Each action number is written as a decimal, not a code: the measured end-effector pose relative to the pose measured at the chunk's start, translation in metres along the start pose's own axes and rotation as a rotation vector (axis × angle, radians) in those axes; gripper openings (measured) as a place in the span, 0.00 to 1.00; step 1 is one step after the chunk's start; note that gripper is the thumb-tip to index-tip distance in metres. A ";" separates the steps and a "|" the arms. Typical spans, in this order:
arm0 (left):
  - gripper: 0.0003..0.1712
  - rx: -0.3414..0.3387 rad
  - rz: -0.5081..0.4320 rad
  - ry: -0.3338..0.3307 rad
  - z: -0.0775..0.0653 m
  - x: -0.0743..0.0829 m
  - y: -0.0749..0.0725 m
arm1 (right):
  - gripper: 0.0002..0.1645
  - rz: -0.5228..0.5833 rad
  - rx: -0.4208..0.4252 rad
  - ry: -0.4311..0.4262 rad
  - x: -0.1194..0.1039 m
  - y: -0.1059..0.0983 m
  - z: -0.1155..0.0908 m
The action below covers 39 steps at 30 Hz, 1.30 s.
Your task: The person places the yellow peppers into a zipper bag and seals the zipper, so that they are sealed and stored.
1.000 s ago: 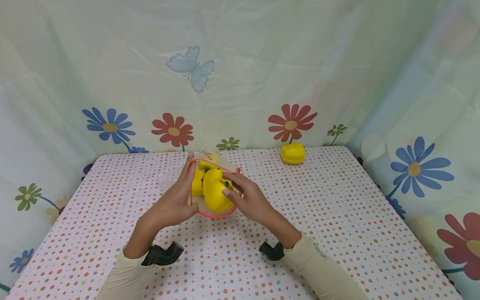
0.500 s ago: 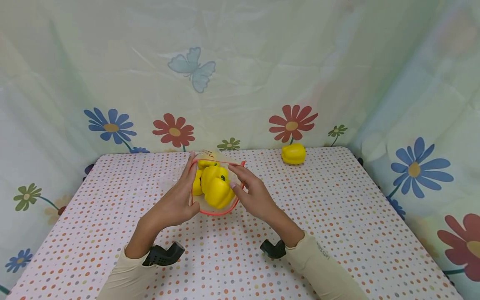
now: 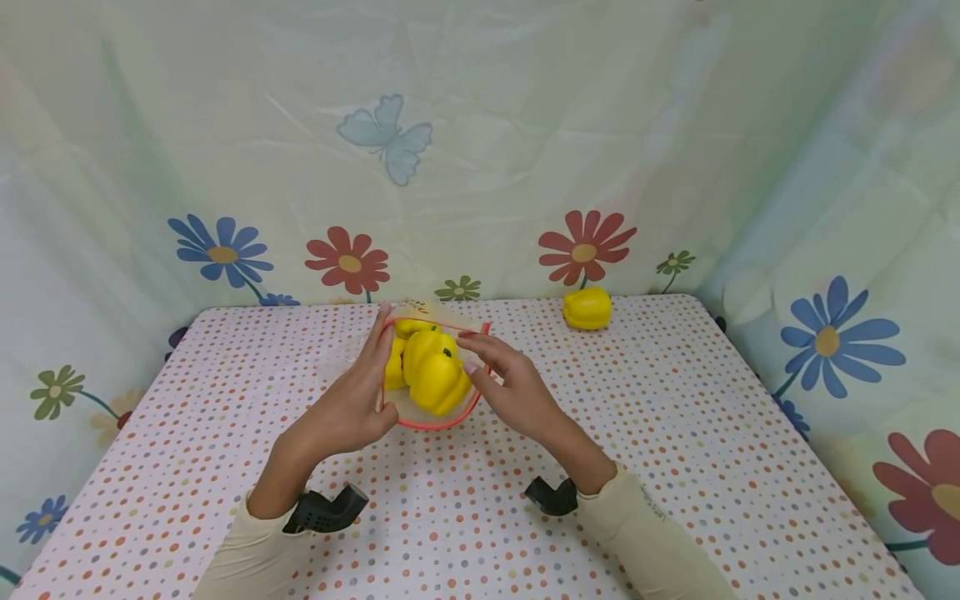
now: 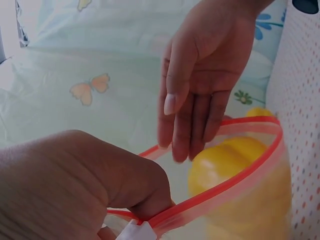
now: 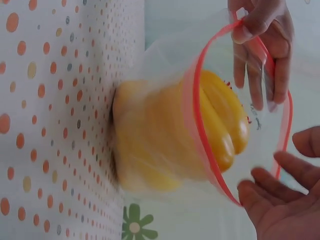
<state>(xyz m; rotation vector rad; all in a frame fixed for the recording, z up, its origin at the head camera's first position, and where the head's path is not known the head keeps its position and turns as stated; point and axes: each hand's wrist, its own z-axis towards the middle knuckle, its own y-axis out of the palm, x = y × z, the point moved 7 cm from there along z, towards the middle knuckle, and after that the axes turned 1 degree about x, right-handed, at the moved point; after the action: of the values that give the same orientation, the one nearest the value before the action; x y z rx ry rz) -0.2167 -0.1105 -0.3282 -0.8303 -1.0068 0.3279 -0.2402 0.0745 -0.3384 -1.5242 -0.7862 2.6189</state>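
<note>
A clear plastic zip bag with a red rim (image 3: 435,427) stands on the table, its mouth spread wide. Several yellow bell peppers (image 3: 435,379) lie inside; the topmost shows a green stem, and the lower ones look cloudy through the bag wall in the right wrist view. My left hand (image 3: 345,408) grips the left side of the rim, thumb near the front, and a white slider sits beside its fingers in the left wrist view. At the opposite side, my right hand (image 3: 517,387) has loosely extended fingers at the opening, close to the top pepper and holding nothing.
One more yellow bell pepper (image 3: 587,309) lies at the back of the table, right of the bag. A dotted cloth (image 3: 660,467) covers the tabletop. Flower-printed curtains (image 3: 480,150) hang behind and at both sides.
The right hand has let go of the top pepper and drawn back slightly to the right. That pepper has settled in the bag, stem more visible. The left hand stays on the rim.
</note>
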 end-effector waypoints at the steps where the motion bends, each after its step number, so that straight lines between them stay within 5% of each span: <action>1: 0.63 0.003 0.000 0.000 0.000 0.000 0.000 | 0.22 0.013 -0.024 0.002 0.001 0.000 0.000; 7: 0.63 -0.004 -0.003 0.009 -0.001 0.001 0.001 | 0.19 0.056 -0.156 0.002 0.004 -0.002 -0.003; 14: 0.62 -0.005 0.003 0.011 -0.001 0.001 0.002 | 0.17 0.083 -0.191 -0.033 0.006 -0.008 -0.006; 31: 0.60 -0.015 0.007 0.036 0.000 0.003 0.005 | 0.16 0.175 -0.007 -0.024 0.015 -0.045 -0.005; 39: 0.61 -0.026 -0.006 0.025 0.002 0.004 0.006 | 0.16 0.156 0.078 0.022 0.041 -0.066 -0.004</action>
<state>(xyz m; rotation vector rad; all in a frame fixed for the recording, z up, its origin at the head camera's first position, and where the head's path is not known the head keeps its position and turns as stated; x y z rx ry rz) -0.2156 -0.1033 -0.3296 -0.8534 -0.9914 0.2993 -0.2745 0.1446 -0.3450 -1.6526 -0.5784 2.6988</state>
